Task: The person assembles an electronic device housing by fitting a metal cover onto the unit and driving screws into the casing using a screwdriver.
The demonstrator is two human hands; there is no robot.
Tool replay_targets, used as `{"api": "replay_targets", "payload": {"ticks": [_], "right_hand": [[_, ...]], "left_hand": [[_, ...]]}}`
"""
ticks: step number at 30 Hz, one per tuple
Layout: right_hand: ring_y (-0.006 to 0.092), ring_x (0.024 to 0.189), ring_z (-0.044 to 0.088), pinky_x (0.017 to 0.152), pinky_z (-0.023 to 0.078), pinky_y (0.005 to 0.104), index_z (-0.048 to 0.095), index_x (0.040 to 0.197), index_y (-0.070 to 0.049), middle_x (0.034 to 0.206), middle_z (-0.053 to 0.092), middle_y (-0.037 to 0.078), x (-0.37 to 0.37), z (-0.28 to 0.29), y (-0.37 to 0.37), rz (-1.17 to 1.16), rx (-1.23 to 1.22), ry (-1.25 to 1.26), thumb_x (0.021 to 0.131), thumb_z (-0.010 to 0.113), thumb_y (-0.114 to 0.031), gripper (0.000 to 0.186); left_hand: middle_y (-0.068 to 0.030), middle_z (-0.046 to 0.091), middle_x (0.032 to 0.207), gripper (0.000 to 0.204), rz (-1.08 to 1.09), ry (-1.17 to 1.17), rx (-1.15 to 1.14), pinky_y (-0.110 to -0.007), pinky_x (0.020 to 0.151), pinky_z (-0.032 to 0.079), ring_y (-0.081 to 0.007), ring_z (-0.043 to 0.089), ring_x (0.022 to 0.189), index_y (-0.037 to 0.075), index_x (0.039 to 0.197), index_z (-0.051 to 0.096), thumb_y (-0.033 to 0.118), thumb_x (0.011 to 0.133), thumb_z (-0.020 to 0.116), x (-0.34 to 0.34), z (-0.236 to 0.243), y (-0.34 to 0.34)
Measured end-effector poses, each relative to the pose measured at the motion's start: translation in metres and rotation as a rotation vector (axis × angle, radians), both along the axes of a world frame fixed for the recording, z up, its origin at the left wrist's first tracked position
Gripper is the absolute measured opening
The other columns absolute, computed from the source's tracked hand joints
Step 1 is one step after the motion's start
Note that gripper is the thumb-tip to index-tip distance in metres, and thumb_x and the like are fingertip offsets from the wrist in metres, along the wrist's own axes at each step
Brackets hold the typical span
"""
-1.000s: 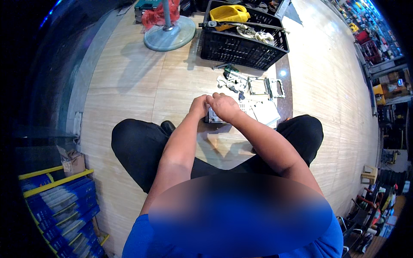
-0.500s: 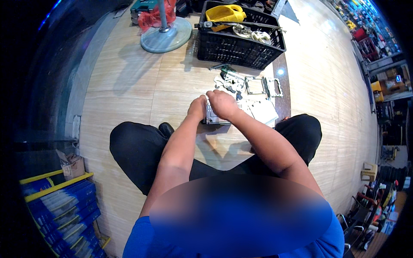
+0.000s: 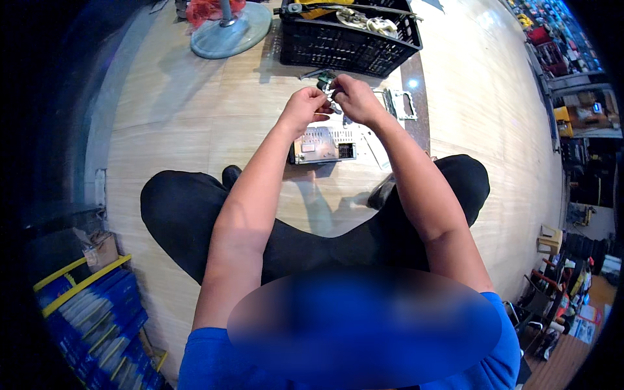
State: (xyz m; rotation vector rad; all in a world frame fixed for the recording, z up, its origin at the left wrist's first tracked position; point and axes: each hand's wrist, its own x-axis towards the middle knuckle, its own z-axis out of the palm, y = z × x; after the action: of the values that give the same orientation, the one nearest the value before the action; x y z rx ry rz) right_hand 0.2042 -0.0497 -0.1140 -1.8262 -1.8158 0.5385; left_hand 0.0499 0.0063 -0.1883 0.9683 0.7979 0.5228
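Observation:
A silver metal device case [image 3: 315, 148] with slotted vents lies on the floor in front of me, a dark square opening at its near right corner. Beyond it, my left hand [image 3: 304, 112] and my right hand [image 3: 357, 101] come close together in the air, both with fingers closed in a pinch. Between the fingertips shows a small pale metal piece [image 3: 329, 94], too small to name. It cannot be told whether it is held or lies behind them. Loose frame-like metal parts [image 3: 404, 104] lie to the right of my right hand.
A black plastic crate [image 3: 344, 45] with a yellow item and pale parts stands at the back. Left of it is a round grey stand base [image 3: 231, 31] beside a red plastic bag [image 3: 211, 10]. Blue boxes [image 3: 97, 318] fill a yellow rack at lower left. My bent legs flank the case.
Both hands have left the metal case and moved farther away, over the loose parts beyond it. The case's top now shows. The whole view has shifted, so the crate sits higher.

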Motion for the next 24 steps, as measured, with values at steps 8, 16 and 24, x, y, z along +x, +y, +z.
{"api": "replay_targets", "payload": {"ticks": [8,16,24], "right_hand": [[0.0419,0.091,0.064,0.08,0.05,0.0462,0.063,0.102,0.0,0.094,0.066,0.026,0.009,-0.001,-0.02,0.021,-0.026,0.086,0.084,0.055,-0.011,0.023],[0.0376,0.082,0.066,0.074,0.051,0.0427,0.067,0.1,-0.004,0.088,0.068,0.021,0.026,0.003,-0.041,0.0,-0.061,0.041,0.087,0.062,-0.02,0.021],[0.0351,0.077,0.066,0.071,0.051,0.0406,0.068,0.091,-0.002,0.083,0.068,0.02,0.037,0.003,-0.059,0.019,-0.075,0.071,0.083,0.065,-0.018,0.018]], "left_hand": [[-0.0091,0.063,0.095,0.015,-0.217,-0.312,-0.207,-0.038,0.079,0.054,-0.0235,0.065,0.088,0.006,0.102,0.055,0.021,0.1,0.051,0.009,-0.001,-0.013],[-0.0087,0.064,0.096,0.018,-0.32,-0.384,-0.316,-0.042,0.08,0.054,-0.0245,0.065,0.089,0.006,0.103,0.056,0.023,0.1,0.05,0.02,-0.004,-0.02],[-0.0079,0.062,0.091,0.016,-0.386,-0.406,-0.351,-0.043,0.081,0.055,-0.0247,0.065,0.085,0.007,0.098,0.056,0.022,0.1,0.051,0.031,-0.012,-0.03]]}}
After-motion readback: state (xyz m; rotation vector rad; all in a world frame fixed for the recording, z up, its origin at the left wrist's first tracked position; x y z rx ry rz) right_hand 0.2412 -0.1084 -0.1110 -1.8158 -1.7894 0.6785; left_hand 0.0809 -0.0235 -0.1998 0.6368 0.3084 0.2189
